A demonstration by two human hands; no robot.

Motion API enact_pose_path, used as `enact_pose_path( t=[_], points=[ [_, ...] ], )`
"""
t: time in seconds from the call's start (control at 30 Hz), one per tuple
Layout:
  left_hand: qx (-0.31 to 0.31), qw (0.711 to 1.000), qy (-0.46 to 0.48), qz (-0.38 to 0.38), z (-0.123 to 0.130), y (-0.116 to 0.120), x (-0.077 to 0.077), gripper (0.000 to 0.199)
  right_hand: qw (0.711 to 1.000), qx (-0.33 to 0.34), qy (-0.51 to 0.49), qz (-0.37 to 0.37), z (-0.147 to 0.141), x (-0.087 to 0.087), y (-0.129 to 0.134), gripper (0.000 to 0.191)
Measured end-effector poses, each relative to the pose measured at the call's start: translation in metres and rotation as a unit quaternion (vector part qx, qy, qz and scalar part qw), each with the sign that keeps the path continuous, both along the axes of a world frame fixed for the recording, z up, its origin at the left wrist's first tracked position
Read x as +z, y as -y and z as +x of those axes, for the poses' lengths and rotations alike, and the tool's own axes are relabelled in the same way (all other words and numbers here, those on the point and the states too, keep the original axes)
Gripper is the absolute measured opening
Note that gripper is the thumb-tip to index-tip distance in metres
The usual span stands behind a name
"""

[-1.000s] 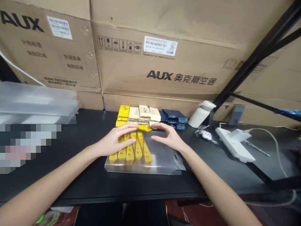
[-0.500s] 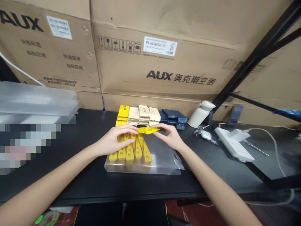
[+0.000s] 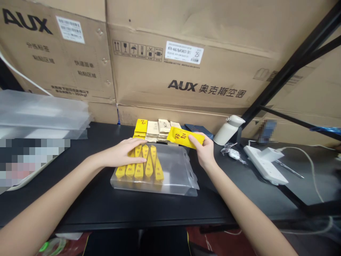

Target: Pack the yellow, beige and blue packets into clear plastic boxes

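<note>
A clear plastic bag (image 3: pixel 176 170) lies on the black table, with several yellow packets (image 3: pixel 148 166) standing side by side in its left part. My left hand (image 3: pixel 124 153) rests over the bag's upper left edge and the packets, fingers apart, gripping nothing that I can see. Above the bag's right part, my right hand (image 3: pixel 204 149) pinches one end of a single yellow packet (image 3: pixel 182 137), its printed face toward me. Behind stand stacks of yellow packets (image 3: pixel 140 127), cream packets (image 3: pixel 164 126) and dark blue packets (image 3: pixel 201 131), partly hidden by the held packet.
A white bottle (image 3: pixel 227 131) stands right of the stacks, near a small white case (image 3: pixel 233 154). Farther right lie a white power strip (image 3: pixel 266 165) and cable. Clear plastic sheets (image 3: pixel 42 117) are at the left. Cardboard boxes (image 3: pixel 207 32) form the back; a black frame (image 3: pixel 290 67) slants at right.
My right hand has moved slightly right and turned the yellow packet face-on. My left hand has let go of that packet and moved left. The bag has shifted a little left.
</note>
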State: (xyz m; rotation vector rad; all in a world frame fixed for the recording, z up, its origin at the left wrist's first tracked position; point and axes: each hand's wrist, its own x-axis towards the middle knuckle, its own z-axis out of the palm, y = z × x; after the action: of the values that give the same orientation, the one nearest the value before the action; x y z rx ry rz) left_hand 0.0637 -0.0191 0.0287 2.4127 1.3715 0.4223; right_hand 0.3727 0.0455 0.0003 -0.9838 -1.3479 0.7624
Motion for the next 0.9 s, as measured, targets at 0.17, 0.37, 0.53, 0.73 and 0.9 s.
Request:
enact_pose_path(
  t=[0.17,0.37,0.53,0.73,0.9],
  points=[
    [0.018,0.999,-0.007,-0.030,-0.014,-0.004,0.006,0.073,0.999,0.010,-0.014,-0.039,0.000,0.005,0.001,0.043],
    [0.030,0.999,0.003,-0.026,-0.024,-0.008,0.006,0.070,0.992,0.036,0.058,-0.104,0.017,0.018,-0.004,0.037],
    [0.031,0.999,0.008,-0.029,-0.024,-0.008,0.005,0.070,0.987,0.022,0.080,-0.138,0.035,0.020,-0.014,0.030],
    [0.036,0.999,0.017,-0.033,-0.025,-0.009,0.004,0.070,0.966,0.076,0.151,-0.198,0.053,0.022,-0.019,0.026],
    [0.040,0.998,0.023,-0.035,-0.025,-0.009,0.004,0.069,0.929,0.182,0.211,-0.245,0.057,0.021,-0.017,0.026]
  ],
)
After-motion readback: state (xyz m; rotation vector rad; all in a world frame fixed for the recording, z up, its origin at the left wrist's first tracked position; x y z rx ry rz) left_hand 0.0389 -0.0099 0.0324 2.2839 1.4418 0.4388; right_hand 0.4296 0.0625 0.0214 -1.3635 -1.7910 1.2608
